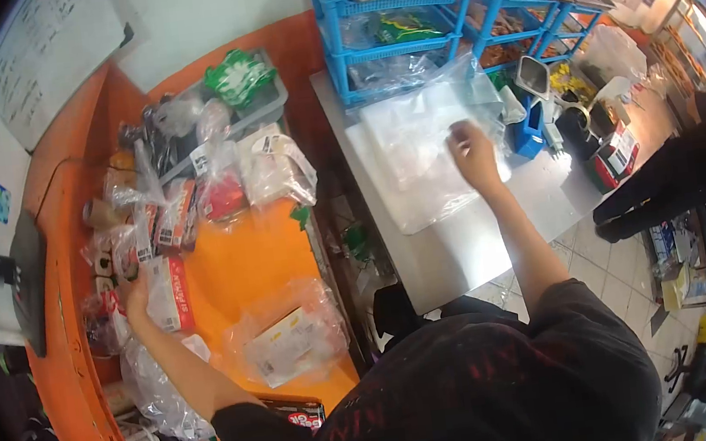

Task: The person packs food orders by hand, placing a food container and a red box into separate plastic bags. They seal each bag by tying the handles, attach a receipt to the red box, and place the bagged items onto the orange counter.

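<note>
My left hand (133, 296) reaches to the left side of the orange counter. It is beside a red-and-white printed packet (171, 293) and a row of plastic-wrapped goods, and its fingers are mostly hidden. On the metal table, my right hand (473, 154) is over a stack of clear plastic bags (413, 139). Its fingers curl towards the thumb, and whatever may be between them is too small to make out. A white packet in clear wrap (285, 346) lies on the orange counter (245, 268), nearer my body.
Blue plastic racks (338, 52) stand at the back of the metal table (452, 253), with metal trays on top. A grey bin (270, 99) holds bagged goods and a green-and-white bag. A blue holder (527, 131) stands right of the bags. A person's dark-clothed leg (670, 176) shows at right.
</note>
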